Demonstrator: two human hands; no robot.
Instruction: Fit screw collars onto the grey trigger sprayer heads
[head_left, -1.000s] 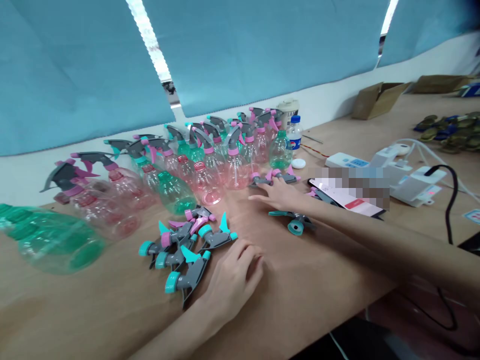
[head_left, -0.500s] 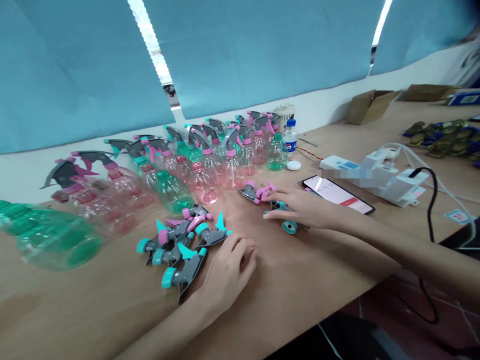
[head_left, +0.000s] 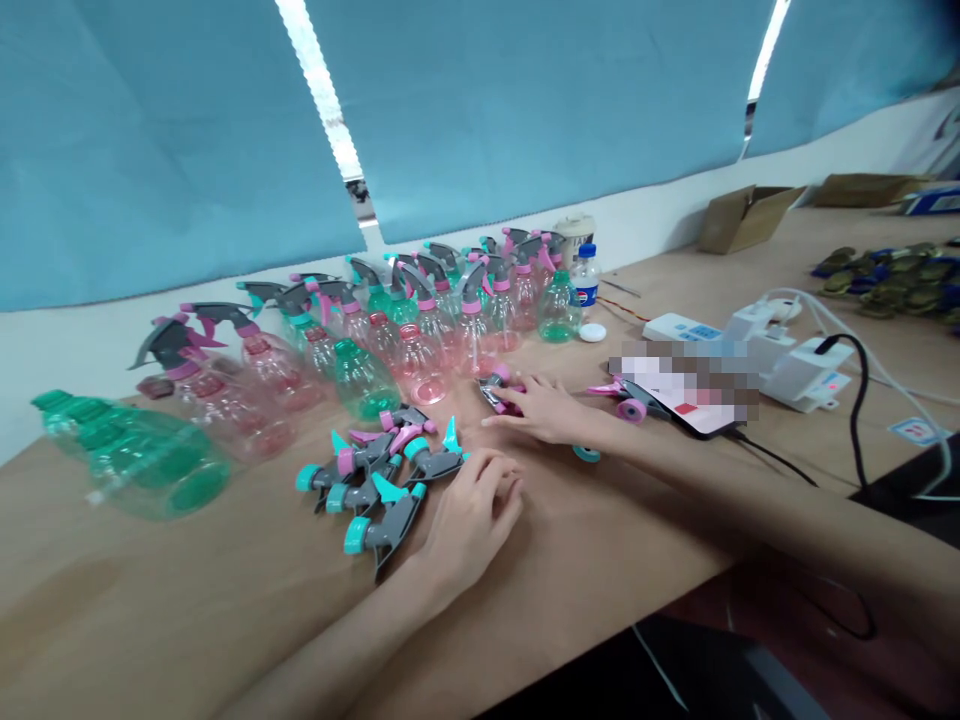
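Note:
My left hand (head_left: 469,515) rests on the table, fingers loosely curled and thumb apart, with nothing visible in it. Right beside it lies a pile of grey trigger spray heads (head_left: 386,520) with teal or pink collars and triggers. My right hand (head_left: 536,408) reaches over a pink-and-grey spray head (head_left: 495,386), its fingers spread and touching it; part of that head is hidden. Under my right wrist a teal collar (head_left: 586,454) shows, the rest of its spray head covered. Another pink-and-grey spray head (head_left: 634,405) lies against the phone (head_left: 709,425).
Clear pink and green bottles, many with spray heads on, stand along the wall; green bottles (head_left: 161,460) are at the left. A Pepsi bottle (head_left: 587,278), a white cap (head_left: 592,332) and a power strip (head_left: 686,332) with cables lie to the right. Cardboard box (head_left: 739,220) behind.
My right hand has moved left from the teal-collared spray head onto the pink-and-grey one. The left hand has stayed by the pile. The view has shifted slightly.

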